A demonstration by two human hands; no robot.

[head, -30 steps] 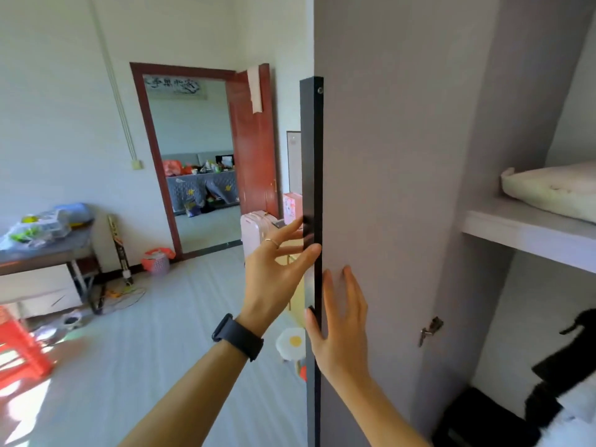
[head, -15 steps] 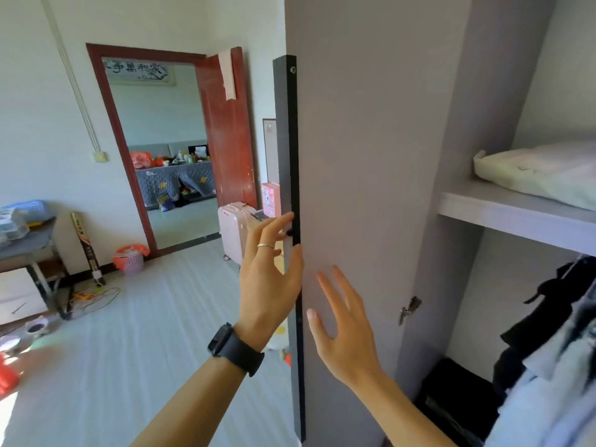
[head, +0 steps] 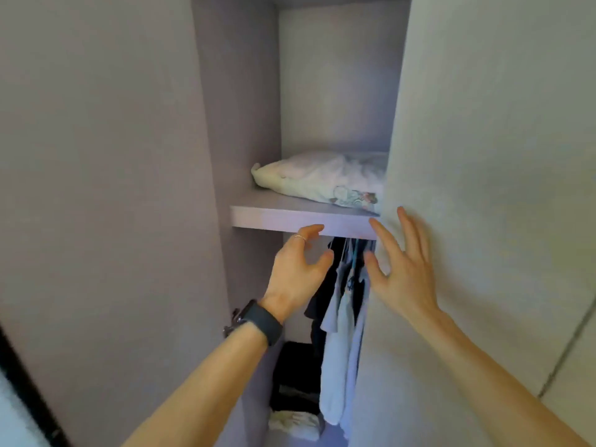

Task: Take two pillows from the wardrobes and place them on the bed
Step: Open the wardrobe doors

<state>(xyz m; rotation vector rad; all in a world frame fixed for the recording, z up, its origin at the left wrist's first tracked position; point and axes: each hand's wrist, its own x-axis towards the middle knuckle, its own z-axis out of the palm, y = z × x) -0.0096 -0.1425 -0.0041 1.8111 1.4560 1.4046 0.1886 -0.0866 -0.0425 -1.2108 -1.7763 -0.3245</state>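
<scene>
A pale cream pillow (head: pixel 319 180) with a small printed picture lies on the grey wardrobe shelf (head: pixel 300 217); its right end is hidden behind the right-hand door. My left hand (head: pixel 298 269), with a ring and a black watch on the wrist, is raised just below the shelf's front edge, fingers curled and apart, holding nothing. My right hand (head: pixel 403 269) is spread open beside it, just below the pillow's right corner, against the edge of the right door. Neither hand touches the pillow. No bed is in view.
The open left wardrobe door (head: pixel 96 204) fills the left side, and a closed pale door (head: pixel 483 188) fills the right. Under the shelf hang several dark and light garments (head: pixel 342 301). Dark folded things (head: pixel 295 379) and a pale bundle (head: pixel 295 424) lie at the bottom.
The view has swung right from the room and door edge to the wardrobe's inside. Both hands left the door and rose toward the shelf with the pillow.
</scene>
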